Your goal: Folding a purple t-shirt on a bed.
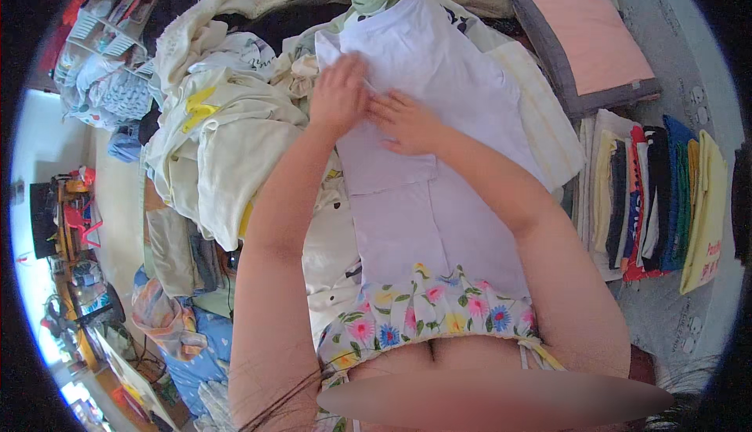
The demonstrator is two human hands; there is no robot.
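Observation:
A pale lavender-white shirt (462, 79) lies spread out in front of me, its lower end by my floral top. Its left side is folded inward, with a layered flap (392, 213) along it. My left hand (341, 95) rests on the upper left part of the shirt, fingers loosely extended and slightly blurred. Beside it, my right hand (403, 122) lies flat on the cloth, fingers stretched toward the left hand. The fingertips of both hands nearly meet. Under the shirt shows white cloth with dark spots (333, 236).
Cream clothes (235, 142) are heaped at left. A pink and grey cushion (583, 40) lies at the far right. Below it, several folded garments (650, 197) stand in a row. A striped cream cloth (536, 111) borders the shirt. White baskets (113, 36) stand at the far left.

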